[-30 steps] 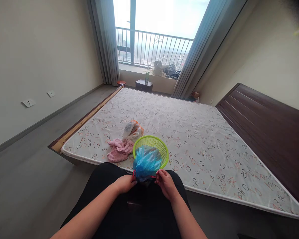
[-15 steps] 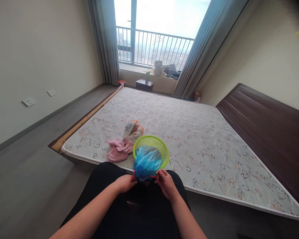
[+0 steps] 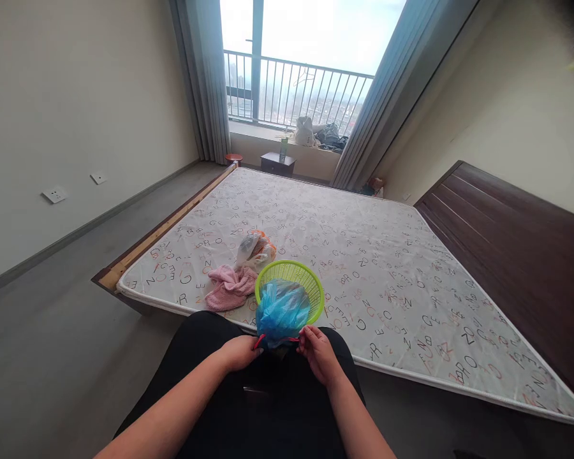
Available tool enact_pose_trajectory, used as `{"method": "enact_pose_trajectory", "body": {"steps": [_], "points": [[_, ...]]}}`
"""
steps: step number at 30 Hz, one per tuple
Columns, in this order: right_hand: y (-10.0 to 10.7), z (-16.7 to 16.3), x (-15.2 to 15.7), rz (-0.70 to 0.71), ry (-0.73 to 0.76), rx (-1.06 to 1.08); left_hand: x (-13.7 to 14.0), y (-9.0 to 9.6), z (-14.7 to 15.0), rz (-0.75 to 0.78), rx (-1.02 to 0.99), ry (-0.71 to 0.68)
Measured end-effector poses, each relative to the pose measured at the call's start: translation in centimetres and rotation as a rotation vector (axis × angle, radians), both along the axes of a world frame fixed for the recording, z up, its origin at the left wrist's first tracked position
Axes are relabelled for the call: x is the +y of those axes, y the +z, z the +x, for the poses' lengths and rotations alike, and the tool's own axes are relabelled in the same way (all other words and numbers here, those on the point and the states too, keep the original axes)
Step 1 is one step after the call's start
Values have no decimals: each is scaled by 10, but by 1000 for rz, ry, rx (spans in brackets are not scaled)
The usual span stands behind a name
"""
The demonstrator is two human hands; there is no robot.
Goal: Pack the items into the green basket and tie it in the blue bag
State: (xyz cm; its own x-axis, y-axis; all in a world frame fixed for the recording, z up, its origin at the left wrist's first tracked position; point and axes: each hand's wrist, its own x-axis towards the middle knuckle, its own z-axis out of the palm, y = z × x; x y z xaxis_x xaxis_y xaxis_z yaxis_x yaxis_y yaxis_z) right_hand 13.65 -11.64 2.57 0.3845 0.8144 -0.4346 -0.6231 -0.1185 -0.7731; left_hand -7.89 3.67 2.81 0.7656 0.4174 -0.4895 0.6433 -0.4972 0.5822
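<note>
A blue plastic bag [image 3: 282, 309] hangs over the near side of a green plastic basket [image 3: 318, 288], its lower end reaching toward my lap. Red drawstrings show at both sides of the bag's near end. My left hand [image 3: 242, 352] pinches the red drawstring [image 3: 259, 342] on the left. On the right, my right hand [image 3: 314, 350] has its fingertips closed on the other red string end. What is inside the bag cannot be made out. A pink towel [image 3: 230, 288] lies crumpled left of the basket, with a clear plastic bag [image 3: 254, 250] behind it.
The basket rests at the near edge of a letter-printed mattress [image 3: 392, 306] on a dark wooden bed with a headboard [image 3: 516, 248] at right. Beyond stand a small bedside cabinet [image 3: 277, 164], a red stool [image 3: 234, 158] and a window sill with a white bag [image 3: 304, 131].
The red string at my left hand has shifted from upright to a slant. Both hands stay in nearly the same place, and the basket and towel have not moved.
</note>
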Motion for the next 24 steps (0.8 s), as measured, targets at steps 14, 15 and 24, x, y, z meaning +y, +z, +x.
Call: {"method": "enact_pose_trajectory", "body": {"steps": [14, 15, 24], "points": [[-3, 1, 0, 15, 8, 14, -1, 3, 1, 11, 35, -4], [-3, 1, 0, 13, 7, 15, -1, 3, 1, 6, 33, -4], [1, 0, 1, -3, 4, 4, 0, 4, 1, -8, 26, -12]]}}
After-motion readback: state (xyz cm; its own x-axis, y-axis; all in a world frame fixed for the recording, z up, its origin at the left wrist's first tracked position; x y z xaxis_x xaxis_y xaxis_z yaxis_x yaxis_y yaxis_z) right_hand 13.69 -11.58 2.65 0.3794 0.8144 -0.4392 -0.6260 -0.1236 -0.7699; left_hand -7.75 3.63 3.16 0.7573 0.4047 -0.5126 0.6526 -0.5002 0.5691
